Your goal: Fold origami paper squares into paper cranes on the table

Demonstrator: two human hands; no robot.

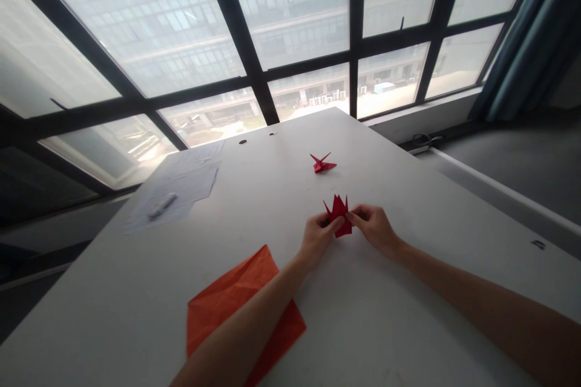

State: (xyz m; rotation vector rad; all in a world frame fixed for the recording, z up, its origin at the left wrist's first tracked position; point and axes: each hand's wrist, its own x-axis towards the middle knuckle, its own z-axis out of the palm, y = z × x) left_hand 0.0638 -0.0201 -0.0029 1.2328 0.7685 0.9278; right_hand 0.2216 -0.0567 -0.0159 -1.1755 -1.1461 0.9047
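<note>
A red origami crane (338, 210), partly folded with several points sticking upward, is held just above the white table (426, 308). My left hand (318, 233) pinches its left side, thumb across the front. From the right, my right hand (373, 225) grips the opposite edge between thumb and fingers. Fingertips behind the paper are hidden. Beyond my hands stands another red origami crane (322, 165), its thin points spread. An orange sheet of paper (227, 302) with crease lines lies beneath my left forearm, which covers part of it.
White printed sheets (200, 181) lie at the table's left, with a pen-like object (162, 207) on them. Round cable holes (242, 142) sit near the far edge. Dark-framed windows (354, 48) rise behind, and a blue curtain (521, 48) hangs at right.
</note>
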